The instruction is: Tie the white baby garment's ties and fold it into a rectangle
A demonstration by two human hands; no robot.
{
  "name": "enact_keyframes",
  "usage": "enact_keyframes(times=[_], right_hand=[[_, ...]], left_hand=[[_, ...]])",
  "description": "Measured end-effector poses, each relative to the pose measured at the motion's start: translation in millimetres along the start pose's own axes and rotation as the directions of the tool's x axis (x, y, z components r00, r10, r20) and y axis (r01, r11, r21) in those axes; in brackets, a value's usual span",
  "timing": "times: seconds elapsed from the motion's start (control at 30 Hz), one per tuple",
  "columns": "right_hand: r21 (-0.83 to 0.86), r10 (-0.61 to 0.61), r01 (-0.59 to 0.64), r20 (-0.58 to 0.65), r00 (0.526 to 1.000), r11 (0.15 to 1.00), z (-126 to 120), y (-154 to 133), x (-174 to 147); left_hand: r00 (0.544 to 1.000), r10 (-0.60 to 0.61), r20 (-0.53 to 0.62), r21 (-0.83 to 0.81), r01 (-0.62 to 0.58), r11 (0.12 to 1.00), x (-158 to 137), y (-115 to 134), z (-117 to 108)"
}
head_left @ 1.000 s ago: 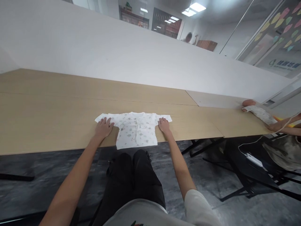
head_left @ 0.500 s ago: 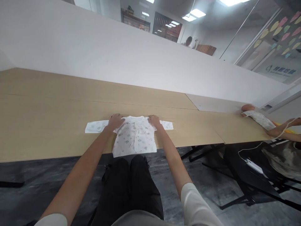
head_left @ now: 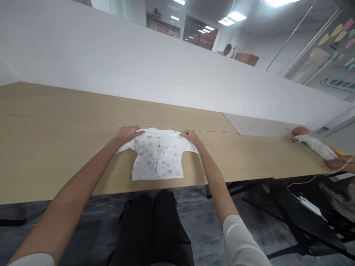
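A small white baby shirt [head_left: 158, 155] with a scattered print lies front side up near the table's front edge. My left hand [head_left: 129, 133] grips its left shoulder, fingers closed on the cloth. At the opposite shoulder my right hand [head_left: 190, 136] pinches the fabric between thumb and fingers. Both shoulders look slightly raised, and the sleeves hang down and outward below my hands. The shirt's hem rests on the table, just inside the edge.
The long wooden table [head_left: 55, 147] runs along a white partition [head_left: 138, 62]. At far right, another person's hand [head_left: 342, 162] is by a doll [head_left: 301, 131] in white clothing. A black chair [head_left: 302, 210] holding a white power strip [head_left: 309, 205] stands below there.
My hands have gone from lying on the shoulders to gripping them and have spread apart. The shirt has shifted away from me, its hem now on the table, and the sleeves droop.
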State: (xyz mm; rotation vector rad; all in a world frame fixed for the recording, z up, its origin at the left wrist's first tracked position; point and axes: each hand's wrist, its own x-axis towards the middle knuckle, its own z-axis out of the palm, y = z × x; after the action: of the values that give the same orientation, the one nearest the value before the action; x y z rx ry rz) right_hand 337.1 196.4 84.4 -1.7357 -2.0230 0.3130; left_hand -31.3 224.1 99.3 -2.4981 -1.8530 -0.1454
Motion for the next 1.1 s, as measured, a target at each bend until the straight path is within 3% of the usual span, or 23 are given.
enact_keyframes(times=[0.13, 0.23, 0.33, 0.4, 0.5, 0.6, 0.67, 0.77, 0.93, 1.1], right_hand=[[-0.081, -0.082, 0.067, -0.191, 0.978, 0.994, -32.8, -13.2, 31.5], [-0.185, -0.169, 0.101, -0.408, 0.897, 0.978, -62.1, -24.3, 49.8], [-0.301, -0.295, 0.159, -0.488, 0.822, 0.940, -74.3, -22.6, 42.6], [-0.373, -0.377, 0.233, -0.383, 0.843, 0.898, -66.8, -13.8, 19.5], [-0.441, -0.488, 0.411, -0.071, 0.870, 0.798, -37.9, 2.3, -34.3], [-0.468, -0.577, 0.588, 0.186, 0.795, 0.660, -5.4, 11.9, -92.2], [-0.478, -0.593, 0.639, 0.268, 0.759, 0.603, 11.1, 12.6, -124.6], [-0.519, -0.528, 0.570, 0.245, 0.813, 0.637, 26.8, 8.3, -160.4], [-0.467, -0.372, 0.357, 0.065, 0.926, 0.809, 41.2, -0.7, -198.5], [-0.333, -0.222, 0.161, -0.151, 0.963, 0.929, 50.3, -9.8, -225.9]], left_hand=[[0.964, 0.009, -0.266, -0.034, -0.018, 0.999, 15.2, -1.5, -34.2], [0.898, 0.011, -0.440, -0.081, -0.052, 0.995, 18.0, -4.6, -63.8], [0.880, 0.054, -0.472, -0.061, -0.094, 0.994, 4.6, -9.6, -72.3], [0.898, 0.102, -0.428, -0.057, -0.140, 0.989, -15.6, -11.4, -59.7], [0.913, 0.141, -0.382, -0.078, -0.184, 0.980, -59.4, -8.7, -20.7], [0.911, 0.190, -0.366, -0.072, -0.231, 0.970, -107.8, -1.0, 22.6], [0.912, 0.181, -0.368, -0.095, -0.231, 0.968, -136.3, 4.1, 45.8], [0.913, 0.210, -0.350, -0.160, -0.279, 0.947, -170.6, 9.6, 68.5], [0.919, 0.170, -0.357, -0.210, -0.256, 0.944, -210.9, 21.5, 81.7], [0.917, 0.097, -0.387, -0.231, -0.199, 0.953, -237.8, 26.7, 78.5]])
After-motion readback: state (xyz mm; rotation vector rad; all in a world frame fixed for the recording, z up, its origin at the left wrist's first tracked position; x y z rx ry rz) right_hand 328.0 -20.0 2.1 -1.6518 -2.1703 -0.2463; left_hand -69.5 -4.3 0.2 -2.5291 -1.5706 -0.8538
